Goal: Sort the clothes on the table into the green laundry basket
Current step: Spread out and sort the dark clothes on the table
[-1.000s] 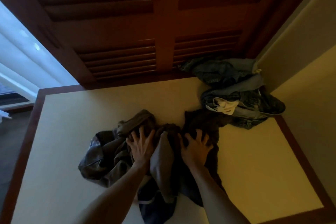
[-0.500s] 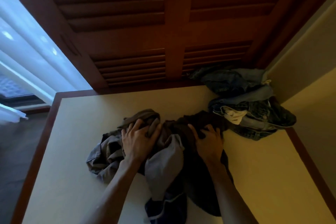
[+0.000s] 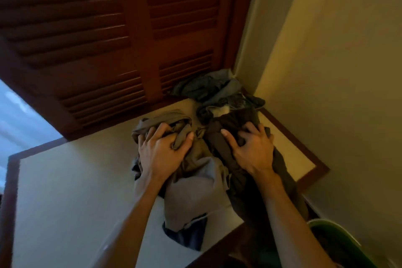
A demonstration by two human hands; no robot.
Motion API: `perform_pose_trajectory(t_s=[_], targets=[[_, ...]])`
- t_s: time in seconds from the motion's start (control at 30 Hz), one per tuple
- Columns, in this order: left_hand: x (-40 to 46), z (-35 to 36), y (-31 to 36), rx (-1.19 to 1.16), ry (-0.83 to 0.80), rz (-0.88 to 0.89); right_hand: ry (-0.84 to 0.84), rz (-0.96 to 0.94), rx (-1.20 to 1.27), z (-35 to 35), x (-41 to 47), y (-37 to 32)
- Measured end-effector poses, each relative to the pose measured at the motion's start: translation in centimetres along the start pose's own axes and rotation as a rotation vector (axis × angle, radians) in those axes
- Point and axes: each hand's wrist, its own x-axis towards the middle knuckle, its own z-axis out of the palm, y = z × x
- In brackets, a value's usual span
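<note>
Since a second ago both hands have gone from flat-spread to clenched. Left hand grips the grey-brown bundle; right hand grips its dark part. Bundle on table; denim pile beyond untouched. Green laundry basket beside table; nothing visibly loaded.

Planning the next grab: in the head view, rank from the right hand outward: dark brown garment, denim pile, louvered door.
1. dark brown garment: gripped in the right hand.
2. denim pile: beyond it, in the table's far corner.
3. louvered door: farthest, behind the table.
</note>
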Motion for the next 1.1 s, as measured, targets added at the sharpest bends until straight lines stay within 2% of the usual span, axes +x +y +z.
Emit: perform_pose_trajectory(t_s=[0.17, 0.43, 0.57, 0.73, 0.87, 1.0, 1.07, 1.1], targets=[[-1.6, 0.8, 8.4, -0.169, -0.038, 0.227, 0.105, 0.159, -0.110, -8.2, -6.4, 5.3], [-8.3, 2.2, 25.7, -0.344, -0.131, 0.521, 0.392, 0.357, -0.305, -19.5, -19.3, 16.8], [-12.7, 3.1, 36.3, -0.460, -0.231, 0.610, 0.503, 0.478, -0.299, -25.9, -26.6, 23.4], [-17.7, 4.4, 45.9, -0.568, -0.269, 0.632, 0.615, 0.558, -0.219, -31.5, -33.6, 30.9], [-20.6, 4.9, 51.0, -0.637, -0.344, 0.656, 0.694, 0.617, -0.183, -32.6, -37.3, 35.2], [-22.7, 6.1, 53.4, -0.618, -0.356, 0.716, 0.815, 0.702, -0.077, -29.3, -38.2, 37.6], [-23.1, 7.3, 53.6, -0.585, -0.370, 0.734, 0.768, 0.748, 0.006, -26.3, -38.6, 39.3], [-23.2, 8.0, 53.7, -0.568, -0.383, 0.746, 0.653, 0.793, 0.058, -24.7, -38.9, 40.4]])
